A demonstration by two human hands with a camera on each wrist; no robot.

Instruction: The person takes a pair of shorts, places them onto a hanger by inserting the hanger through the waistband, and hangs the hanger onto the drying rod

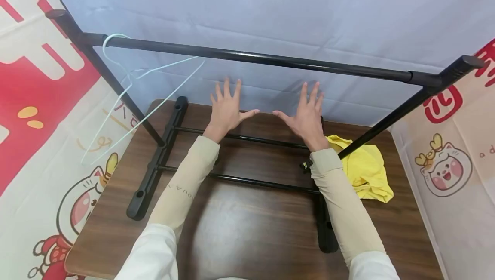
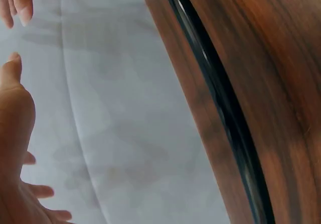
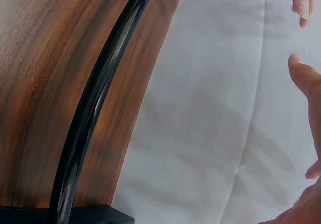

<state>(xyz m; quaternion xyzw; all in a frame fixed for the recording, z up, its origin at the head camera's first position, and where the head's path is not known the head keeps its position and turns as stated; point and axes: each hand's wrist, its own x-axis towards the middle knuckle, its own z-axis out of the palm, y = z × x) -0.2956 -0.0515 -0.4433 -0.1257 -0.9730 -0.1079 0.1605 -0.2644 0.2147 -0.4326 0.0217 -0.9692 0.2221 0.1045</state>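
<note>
Both hands reach forward over a black garment rack, below its top bar (image 1: 247, 55), with fingers spread and nothing held. The left hand (image 1: 225, 110) points up with its thumb out to the right. Facing it, the right hand (image 1: 307, 116) has its thumb out to the left, and a gap separates the two thumbs. In the left wrist view the left hand (image 2: 15, 128) shows at the left edge. The right hand (image 3: 313, 103) appears at the right edge of its own wrist view. A pale mint hanger (image 1: 129, 83) hangs from the bar's left end.
A crumpled yellow cloth (image 1: 365, 168) lies on the wooden table (image 1: 239, 232) behind the rack's right upright. Two lower rods (image 1: 263, 182) join the rack's feet (image 1: 148, 185). A pale curtain (image 1: 270, 9) hangs behind, with printed cartoon sheets on both sides.
</note>
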